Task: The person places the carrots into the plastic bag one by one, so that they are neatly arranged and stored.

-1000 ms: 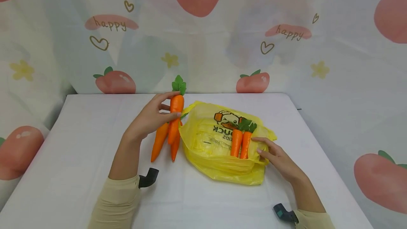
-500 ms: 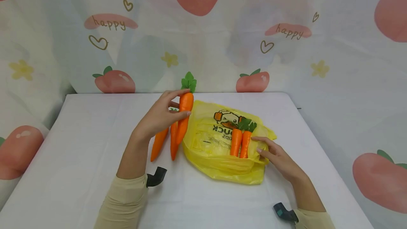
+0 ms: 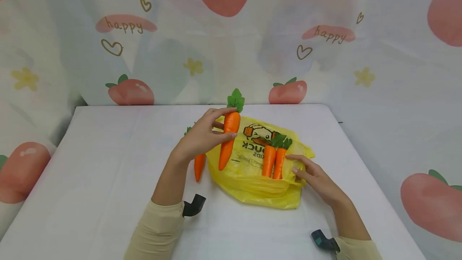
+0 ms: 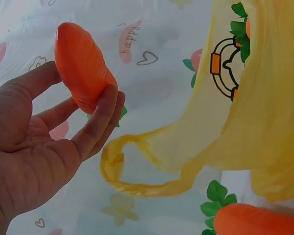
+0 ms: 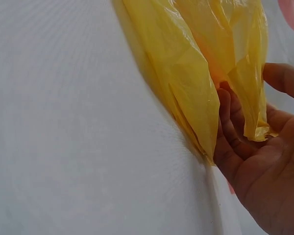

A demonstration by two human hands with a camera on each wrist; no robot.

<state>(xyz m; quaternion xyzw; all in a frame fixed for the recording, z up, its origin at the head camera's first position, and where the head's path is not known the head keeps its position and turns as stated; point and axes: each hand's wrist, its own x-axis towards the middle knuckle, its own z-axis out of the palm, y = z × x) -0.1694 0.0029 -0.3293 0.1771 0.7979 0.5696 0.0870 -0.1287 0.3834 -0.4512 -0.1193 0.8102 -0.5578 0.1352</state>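
Observation:
My left hand (image 3: 200, 137) pinches an orange carrot (image 3: 229, 139) with green leaves at its top, held upright over the left part of a yellow plastic bag (image 3: 252, 192). The same carrot (image 4: 81, 63) shows between thumb and fingers in the left wrist view. Two carrots (image 3: 268, 160) stick out of the bag's opening, leaves away from me, lower ends hidden by the plastic. At the bag's right edge, my right hand (image 3: 317, 179) grips the plastic; in the right wrist view its fingers (image 5: 226, 112) curl behind the bag's rim.
Left of the bag another carrot (image 3: 199, 167) lies on the white table (image 3: 108, 171), partly behind my left hand, with green leaves (image 3: 187, 130) beside it. A bag handle loop (image 4: 152, 188) shows in the left wrist view. Patterned cloth (image 3: 231, 51) hangs behind the table.
My left hand has carried the carrot rightward, from above the loose carrots to over the bag, now covering most of those on the table. The right hand has stayed at the bag's edge.

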